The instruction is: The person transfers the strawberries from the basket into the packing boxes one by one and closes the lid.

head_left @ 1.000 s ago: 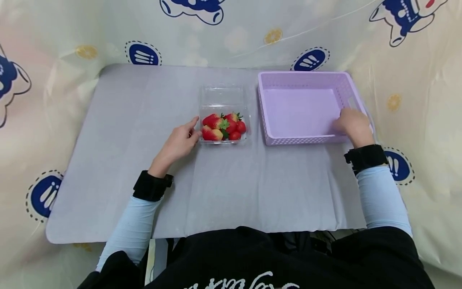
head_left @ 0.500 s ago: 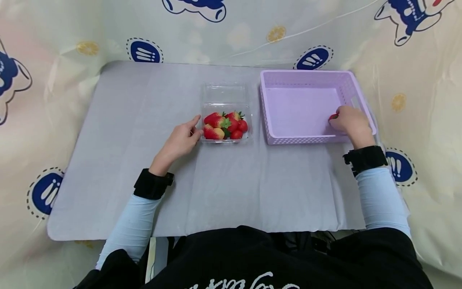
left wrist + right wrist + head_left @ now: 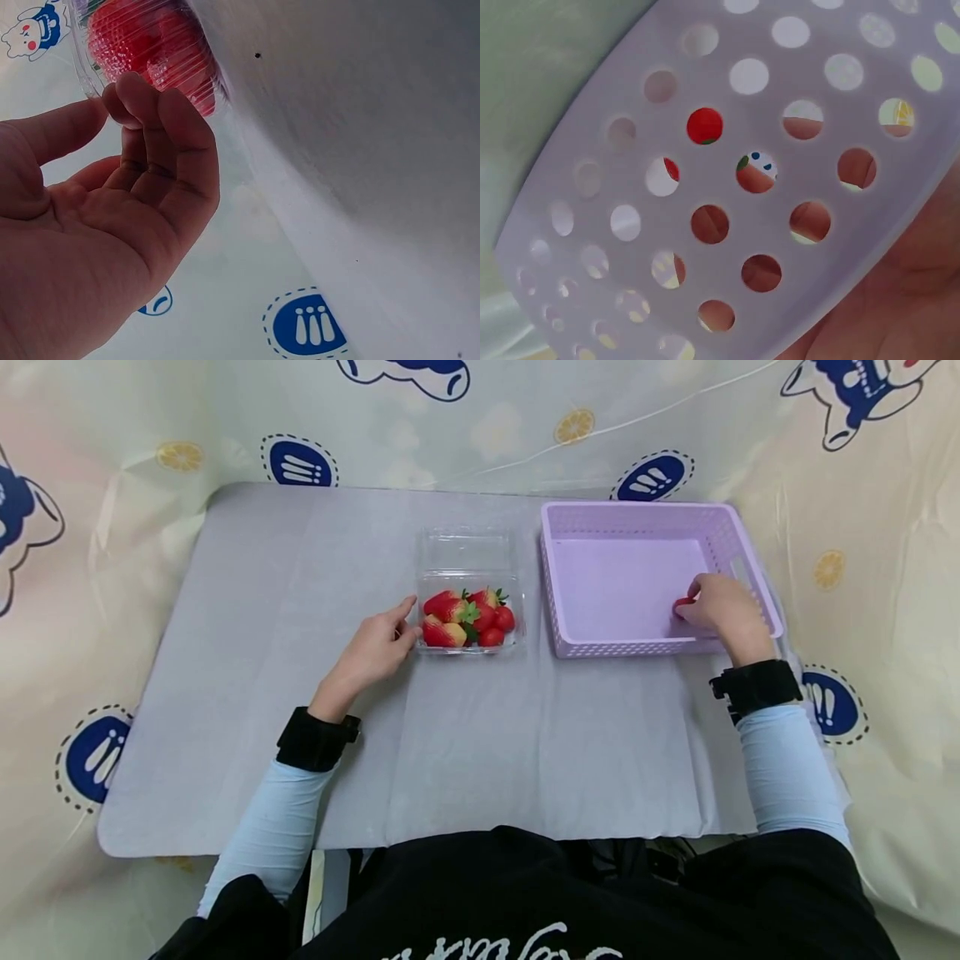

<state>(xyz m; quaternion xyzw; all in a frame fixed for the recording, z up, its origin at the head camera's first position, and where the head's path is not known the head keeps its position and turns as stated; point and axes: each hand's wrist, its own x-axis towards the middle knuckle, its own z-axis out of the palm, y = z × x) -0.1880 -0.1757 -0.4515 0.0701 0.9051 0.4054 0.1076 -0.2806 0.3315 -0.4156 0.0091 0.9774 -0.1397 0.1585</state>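
In the head view a clear plastic box (image 3: 468, 553) with its lid folded back holds several red strawberries (image 3: 442, 633). My left hand (image 3: 371, 650) rests at the box's left edge, index finger and thumb touching it. The left wrist view has the relaxed fingers of that hand (image 3: 120, 202) against the box wall. Over the right part of the lilac basket (image 3: 622, 585), my right hand (image 3: 726, 610) pinches a strawberry (image 3: 682, 602). Through the holes of the basket wall (image 3: 727, 180), the right wrist view gives only bits of red, green and fingers.
A grey cloth-covered table (image 3: 465, 752) lies under box and basket. Patterned curtain (image 3: 495, 435) hangs close behind the table and along both sides. The basket's raised rim (image 3: 637, 649) stands between the right forearm and its floor.
My right hand has lifted slightly inside the basket, and the strawberry in its fingertips has come into sight, shifting a little left. The left hand stays at the box.
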